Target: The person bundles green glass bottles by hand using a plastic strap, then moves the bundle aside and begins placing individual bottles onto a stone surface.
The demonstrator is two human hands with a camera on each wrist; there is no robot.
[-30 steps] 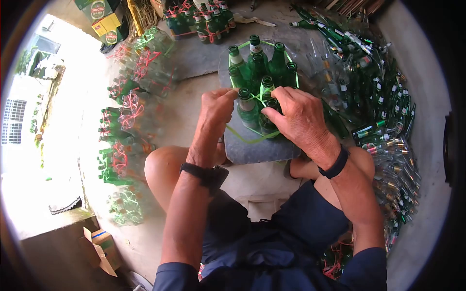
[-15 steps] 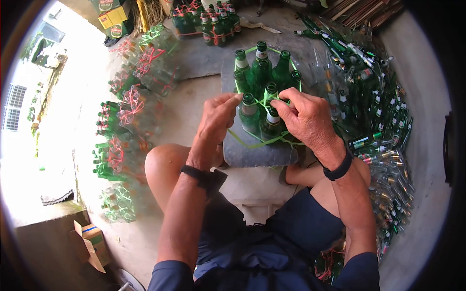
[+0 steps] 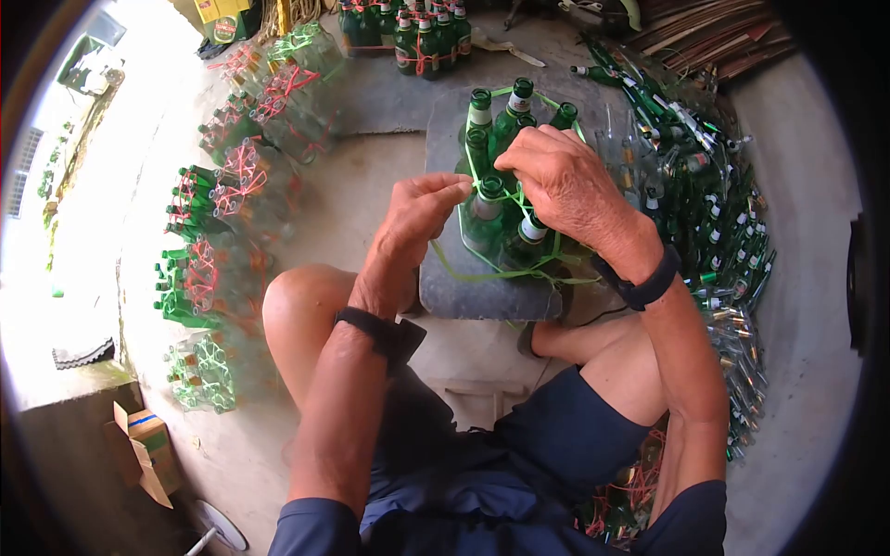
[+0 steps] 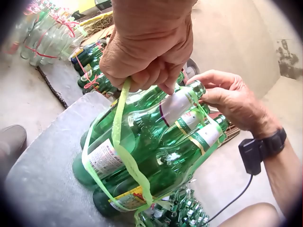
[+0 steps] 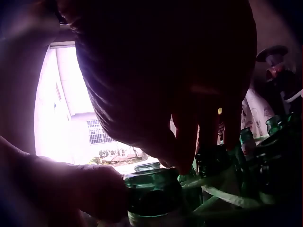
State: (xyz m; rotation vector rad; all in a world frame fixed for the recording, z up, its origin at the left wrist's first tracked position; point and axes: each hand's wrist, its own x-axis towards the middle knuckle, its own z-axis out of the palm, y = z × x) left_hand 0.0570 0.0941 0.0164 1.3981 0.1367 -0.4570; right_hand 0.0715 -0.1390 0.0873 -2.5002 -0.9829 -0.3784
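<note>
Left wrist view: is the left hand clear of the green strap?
No, the left hand grips the green strap in curled fingers above the bundled bottles.

We're in a bottle-recycling yard: bare concrete floor (image 3: 357,218), loose heap of green and clear bottles (image 3: 714,185) right of the fingers (image 3: 445,190), string-tied bottle bundles (image 3: 218,190) stacked to their left, cardboard box (image 3: 139,449) by a wall.

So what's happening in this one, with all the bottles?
A seated person is binding a cluster of green glass bottles with a green plastic strap on a grey slab. The left hand pinches the strap taut beside the necks; the right hand curls its fingers over the necks, gripping the strap there. Tied bundles lie to the left, loose bottles to the right.
</note>
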